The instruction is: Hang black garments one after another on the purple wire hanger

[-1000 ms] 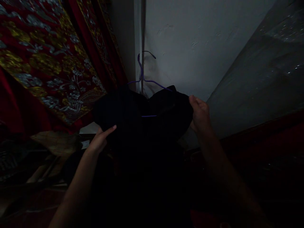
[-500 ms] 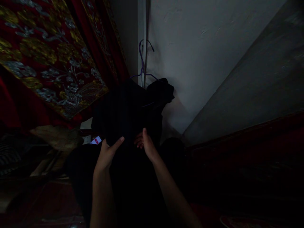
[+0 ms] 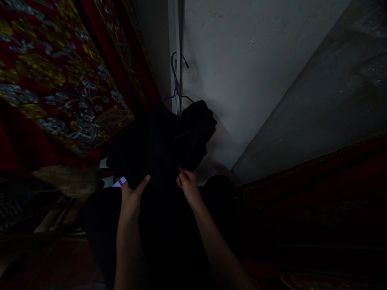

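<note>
A black garment (image 3: 157,141) hangs from a purple wire hanger (image 3: 175,80) that is hooked on a narrow pale upright by the wall. My left hand (image 3: 131,197) is at the garment's left side, its thumb lying over the front of the cloth while the other fingers are mostly hidden by it. Lower right on the same cloth, my right hand (image 3: 188,185) has its fingers curled in a pinch on the fabric. Folds and edges of the garment are hard to make out in the dim light.
Red cloth with gold and silver embroidery (image 3: 69,80) hangs at upper left. A grey-white wall (image 3: 236,72) rises behind the hanger. Near my left hand is a small white and red card or label (image 3: 121,181). A beige bundle (image 3: 66,179) lies at lower left.
My right hand has gone from open, with its thumb up, to fingers curled on the cloth. My left hand stays at the garment's left side. The view has shifted slightly.
</note>
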Available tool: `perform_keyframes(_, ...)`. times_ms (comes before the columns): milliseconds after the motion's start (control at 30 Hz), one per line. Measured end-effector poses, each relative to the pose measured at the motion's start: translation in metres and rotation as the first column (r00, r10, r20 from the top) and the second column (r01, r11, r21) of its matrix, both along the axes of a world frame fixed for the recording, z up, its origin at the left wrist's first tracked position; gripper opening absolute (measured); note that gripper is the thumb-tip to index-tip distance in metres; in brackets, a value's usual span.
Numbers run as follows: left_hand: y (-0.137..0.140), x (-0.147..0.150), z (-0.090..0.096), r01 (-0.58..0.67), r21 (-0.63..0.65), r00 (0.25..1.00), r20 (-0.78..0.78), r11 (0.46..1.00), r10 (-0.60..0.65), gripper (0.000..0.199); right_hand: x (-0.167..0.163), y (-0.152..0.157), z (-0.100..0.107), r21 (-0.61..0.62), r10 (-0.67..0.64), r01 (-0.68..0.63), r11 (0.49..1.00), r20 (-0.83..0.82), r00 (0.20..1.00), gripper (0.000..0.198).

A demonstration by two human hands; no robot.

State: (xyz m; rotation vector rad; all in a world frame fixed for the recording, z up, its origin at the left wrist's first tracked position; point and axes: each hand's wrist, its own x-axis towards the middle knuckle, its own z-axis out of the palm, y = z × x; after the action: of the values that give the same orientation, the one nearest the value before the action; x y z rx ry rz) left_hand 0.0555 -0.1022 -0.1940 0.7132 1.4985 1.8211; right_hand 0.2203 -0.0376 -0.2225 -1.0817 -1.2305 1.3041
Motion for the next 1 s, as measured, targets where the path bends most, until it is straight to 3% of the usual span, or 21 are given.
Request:
perform_keyframes(67, 0.009, 0.003, -0.012, -0.265, 0.121, 0.954, -0.110, 0.957, 0.278, 0.045, 0.007, 0.000, 0.001, 0.014, -0.005, 0.006, 1.000, -0.012, 1.000, 0.057)
perform_keyframes(133, 0.016, 0.013, -0.026, -0.465, 0.276, 0.810, -0.251, 0.841, 0.530, 0.045, 0.011, 0.000, 0.002, 0.007, -0.009, 0.009, 1.000, -0.031, 0.999, 0.057)
perform_keyframes(167, 0.018, 0.022, -0.034, -0.491, 0.339, 0.740, -0.324, 0.803, 0.589, 0.047, 0.011, -0.001, 0.002, -0.002, -0.003, 0.002, 1.000, -0.043, 0.999, 0.056)
perform_keyframes(200, 0.019, 0.032, -0.041, -0.466, 0.372, 0.696, -0.406, 0.802, 0.593, 0.049, 0.011, -0.001, 0.003, -0.014, 0.012, -0.013, 1.000, -0.056, 0.998, 0.055)
perform_keyframes(300, 0.021, 0.063, -0.058, -0.284, 0.364, 0.648, -0.609, 0.887, 0.457, 0.054, 0.009, -0.004, 0.004, -0.034, 0.085, -0.089, 0.995, -0.099, 0.991, 0.051)
perform_keyframes(400, 0.028, 0.081, -0.068, -0.030, 0.298, 0.689, -0.685, 0.954, 0.236, 0.044, 0.008, -0.008, 0.004, -0.018, 0.136, -0.138, 0.990, -0.075, 0.988, 0.044)
perform_keyframes(500, 0.037, 0.083, -0.069, 0.207, 0.201, 0.744, -0.667, 0.957, -0.021, 0.028, 0.010, -0.010, 0.003, -0.023, 0.157, -0.158, 0.987, -0.027, 0.987, 0.039)
perform_keyframes(600, 0.042, 0.081, -0.066, 0.258, 0.156, 0.743, -0.662, 0.954, -0.093, 0.009, 0.012, -0.007, 0.012, -0.085, 0.146, -0.151, 0.985, -0.057, 0.988, 0.035)
perform_keyframes(733, 0.043, 0.081, -0.066, 0.261, 0.135, 0.716, -0.691, 0.956, -0.098, 0.010, 0.014, 0.013, 0.058, -0.182, 0.079, -0.108, 0.977, -0.161, 0.984, 0.029)
perform_keyframes(900, 0.040, 0.072, -0.073, 0.282, 0.071, 0.675, -0.724, 0.957, -0.145, 0.010, 0.017, 0.056, 0.156, -0.037, 0.109, -0.121, 0.992, -0.235, 0.966, 0.031)
perform_keyframes(1000, 0.042, 0.063, -0.071, 0.318, 0.040, 0.651, -0.735, 0.947, -0.188, 0.012, 0.015, 0.068, 0.193, 0.028, 0.150, -0.148, 0.989, -0.203, 0.968, 0.035)
